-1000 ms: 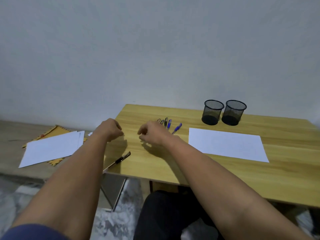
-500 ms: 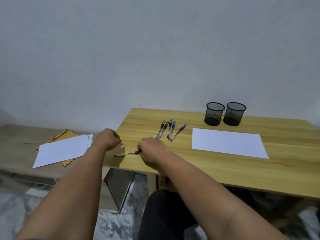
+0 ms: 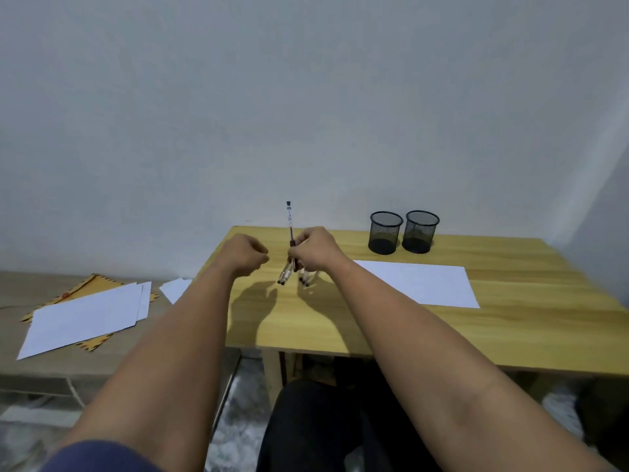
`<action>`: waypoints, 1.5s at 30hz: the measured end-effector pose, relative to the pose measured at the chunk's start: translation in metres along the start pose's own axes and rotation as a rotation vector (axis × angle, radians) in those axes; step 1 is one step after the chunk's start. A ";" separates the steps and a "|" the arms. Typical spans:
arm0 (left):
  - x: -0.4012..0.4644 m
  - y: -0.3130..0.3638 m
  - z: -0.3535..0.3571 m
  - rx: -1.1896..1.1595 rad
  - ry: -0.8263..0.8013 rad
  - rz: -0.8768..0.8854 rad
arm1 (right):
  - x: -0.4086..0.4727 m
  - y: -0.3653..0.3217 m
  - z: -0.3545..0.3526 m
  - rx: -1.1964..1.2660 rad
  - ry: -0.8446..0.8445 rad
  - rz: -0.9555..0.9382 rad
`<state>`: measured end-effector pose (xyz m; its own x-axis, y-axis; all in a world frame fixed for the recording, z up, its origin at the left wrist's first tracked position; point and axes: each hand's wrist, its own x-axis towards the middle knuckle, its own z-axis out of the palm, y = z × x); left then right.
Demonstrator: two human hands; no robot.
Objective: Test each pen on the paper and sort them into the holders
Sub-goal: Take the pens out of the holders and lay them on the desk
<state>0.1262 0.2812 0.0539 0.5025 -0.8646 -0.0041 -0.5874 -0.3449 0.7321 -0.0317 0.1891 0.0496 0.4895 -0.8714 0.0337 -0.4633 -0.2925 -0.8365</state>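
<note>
Pen [image 3: 290, 222]: light, stiff, slick; upright, pinched low in my right hand [image 3: 315, 248]. Left hand [image 3: 245, 253] beside it, curled, holding nothing.

Place: a plain home or office desk corner.
Evidence: wooden table [image 3: 476, 335], mesh holders [image 3: 385, 233], bare wall [image 3: 306, 97].

The person has 2 bare forearms, a dark blue sleeve [image 3: 98, 454] at the left upper arm, and black trousers [image 3: 316, 424].
</note>
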 end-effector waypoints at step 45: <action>0.073 0.051 0.163 0.743 0.005 0.311 | 0.017 0.157 -0.129 -0.298 0.400 -0.090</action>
<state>0.0293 0.1409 -0.0197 0.2479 -0.9600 0.1300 -0.9686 -0.2427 0.0543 -0.1916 0.0771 -0.0104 0.2427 -0.9032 0.3540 -0.6516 -0.4221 -0.6303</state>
